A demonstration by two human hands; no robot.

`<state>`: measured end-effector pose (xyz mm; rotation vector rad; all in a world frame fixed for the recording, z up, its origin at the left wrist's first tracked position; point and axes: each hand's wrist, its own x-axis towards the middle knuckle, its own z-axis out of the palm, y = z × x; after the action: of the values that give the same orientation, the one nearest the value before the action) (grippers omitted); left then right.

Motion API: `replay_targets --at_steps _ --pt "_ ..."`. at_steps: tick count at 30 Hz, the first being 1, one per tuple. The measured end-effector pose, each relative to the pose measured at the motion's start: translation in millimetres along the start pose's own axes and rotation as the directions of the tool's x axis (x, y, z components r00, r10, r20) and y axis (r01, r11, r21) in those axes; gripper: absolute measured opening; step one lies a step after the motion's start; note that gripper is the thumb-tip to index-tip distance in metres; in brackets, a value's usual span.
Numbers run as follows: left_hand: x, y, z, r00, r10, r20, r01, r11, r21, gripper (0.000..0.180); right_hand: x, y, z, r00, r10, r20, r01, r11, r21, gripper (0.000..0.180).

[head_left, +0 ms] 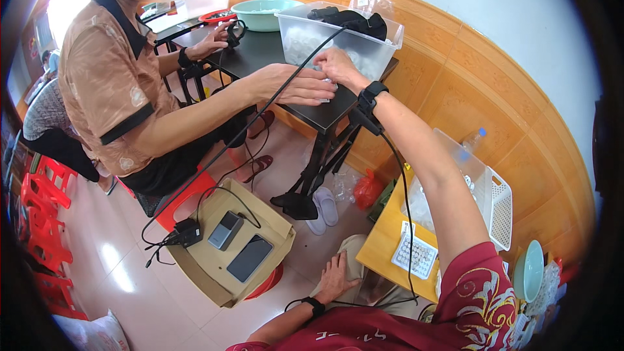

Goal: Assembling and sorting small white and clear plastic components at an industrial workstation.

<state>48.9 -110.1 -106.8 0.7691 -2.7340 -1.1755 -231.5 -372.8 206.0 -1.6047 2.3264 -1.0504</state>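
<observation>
In the head view, the person's right hand (336, 65) is stretched far forward to the near edge of the dark surface (273, 49), its grip curled together over something small and pale that I cannot make out. It meets the hand of a co-worker (300, 88), who sits across in a brown shirt and lays flat fingers under the same spot. Just beyond the right hand stands a clear plastic bin (364, 52) with a black cloth bundle (354, 21) draped on its rim, and a green basin (263, 13) sits farther back.

A black cable (396, 175) runs from the wrist strap (370, 97) down the forearm, and another crosses in front of the two hands. As a judgement, a pull of the outstretched arm could snag these cables on the bin's corner or drag them across the small pale thing, and the two hands crowding one spot could knock it off the edge.

The left hand (338, 276) lies flat and open on the person's own knee, holding nothing, well apart from the right. Beside it is a yellow stool (383, 234) bearing a white tray of small cells (416, 255), and an open cardboard box (227, 250) holding two phones on the floor.
</observation>
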Motion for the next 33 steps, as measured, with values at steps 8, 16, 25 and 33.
replay_targets --at_steps 8,16,25,33 --pt "0 3 -2 0.999 0.034 -0.037 -0.034 0.999 -0.006 0.099 -24 7 -24 0.98 -0.147 -0.136 0.159 0.984 0.085 0.022" --pt "-4 2 -1 0.996 0.058 -0.063 -0.056 0.998 0.022 0.097 -26 15 -29 0.904 -0.381 -0.196 0.369 0.925 -0.095 0.032" --pt "1 -2 3 0.998 0.053 -0.032 -0.052 0.998 0.019 0.099 14 28 -10 0.91 -0.362 -0.203 0.367 0.93 -0.016 0.048" --pt "0 0 6 0.995 0.083 -0.061 -0.08 0.996 0.051 0.098 24 16 -13 0.954 -0.265 -0.141 0.266 0.964 -0.013 0.05"
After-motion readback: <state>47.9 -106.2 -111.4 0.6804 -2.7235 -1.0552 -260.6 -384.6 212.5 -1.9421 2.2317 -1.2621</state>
